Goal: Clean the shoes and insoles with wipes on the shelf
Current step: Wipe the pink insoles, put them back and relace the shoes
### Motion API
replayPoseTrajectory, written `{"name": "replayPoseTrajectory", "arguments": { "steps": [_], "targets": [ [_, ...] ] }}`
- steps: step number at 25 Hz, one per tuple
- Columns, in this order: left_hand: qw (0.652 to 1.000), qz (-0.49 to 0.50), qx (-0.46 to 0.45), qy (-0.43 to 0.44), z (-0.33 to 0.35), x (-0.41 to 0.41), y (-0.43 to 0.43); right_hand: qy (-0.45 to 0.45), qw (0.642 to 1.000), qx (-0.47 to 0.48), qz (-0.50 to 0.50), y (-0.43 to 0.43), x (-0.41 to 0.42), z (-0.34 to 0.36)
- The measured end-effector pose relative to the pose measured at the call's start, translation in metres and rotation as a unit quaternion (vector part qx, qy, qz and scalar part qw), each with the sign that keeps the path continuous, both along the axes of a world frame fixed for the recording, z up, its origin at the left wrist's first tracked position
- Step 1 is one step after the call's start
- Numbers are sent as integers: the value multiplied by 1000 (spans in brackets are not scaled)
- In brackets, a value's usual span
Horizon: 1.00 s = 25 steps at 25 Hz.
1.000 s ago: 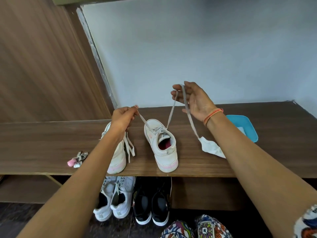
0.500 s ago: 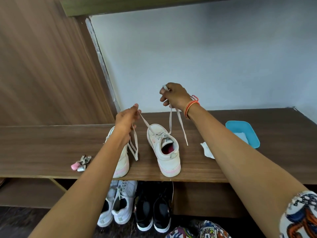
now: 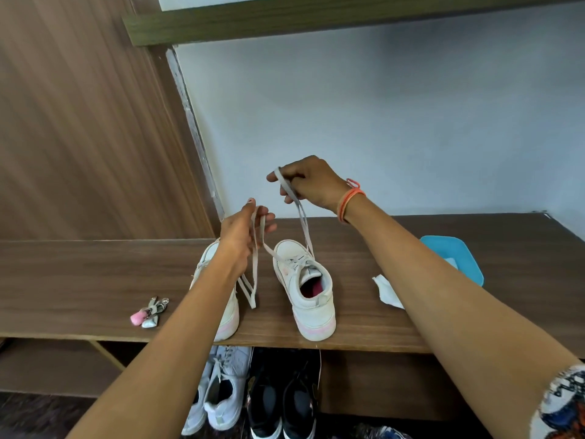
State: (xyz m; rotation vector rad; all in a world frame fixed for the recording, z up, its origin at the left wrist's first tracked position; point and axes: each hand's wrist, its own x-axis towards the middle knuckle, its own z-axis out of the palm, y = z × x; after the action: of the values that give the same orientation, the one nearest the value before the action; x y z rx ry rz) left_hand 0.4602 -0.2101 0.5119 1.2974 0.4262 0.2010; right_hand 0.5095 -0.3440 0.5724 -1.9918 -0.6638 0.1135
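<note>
Two white sneakers with pink soles stand on the wooden shelf (image 3: 79,280). The right sneaker (image 3: 311,299) shows a pink insole inside. Its grey lace (image 3: 300,213) runs up to both hands. My right hand (image 3: 308,182) pinches one lace end above the toe. My left hand (image 3: 243,229) holds the other end looped over its fingers, with the loop hanging down between the shoes. The left sneaker (image 3: 229,318) is mostly hidden behind my left forearm. A crumpled white wipe (image 3: 386,289) lies on the shelf, partly behind my right forearm.
A blue tray (image 3: 456,251) sits at the shelf's right. A pink and silver keyring (image 3: 148,313) lies at the left. Below the shelf stand white sneakers (image 3: 221,397) and black shoes (image 3: 281,407). A wooden side panel rises on the left.
My right hand has come down and left, closing round its lace end. My left hand has gathered its lace end into a loop. The camera has tilted up a little.
</note>
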Motion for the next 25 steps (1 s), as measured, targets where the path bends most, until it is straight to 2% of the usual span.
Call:
{"name": "replayPoseTrajectory", "arguments": {
  "steps": [3, 6, 8, 10, 14, 21, 25],
  "targets": [
    [995, -52, 82, 36, -5, -1, -1, -54, 997, -62, 4, 11, -2, -3],
    [991, -88, 92, 37, -5, -2, 1, -137, 976, -167, -22, 16, -3, -3],
    [990, -91, 107, 28, 0, -4, 1, -178, 955, -233, -33, 18, -5, -5],
    [990, -64, 127, 4, 3, -6, 0, -179, 949, -257, -45, 19, -5, -10],
    [978, -34, 204, -35, -3, -2, 3, -126, 958, -256, -22, 17, -4, -18],
    [962, -84, 247, -79, -9, 3, 9, -62, 978, -200, 19, 11, 1, -28],
    [958, -95, 260, -72, -8, 5, 11, -50, 985, -164, 6, 7, 3, -36]
  ]
}}
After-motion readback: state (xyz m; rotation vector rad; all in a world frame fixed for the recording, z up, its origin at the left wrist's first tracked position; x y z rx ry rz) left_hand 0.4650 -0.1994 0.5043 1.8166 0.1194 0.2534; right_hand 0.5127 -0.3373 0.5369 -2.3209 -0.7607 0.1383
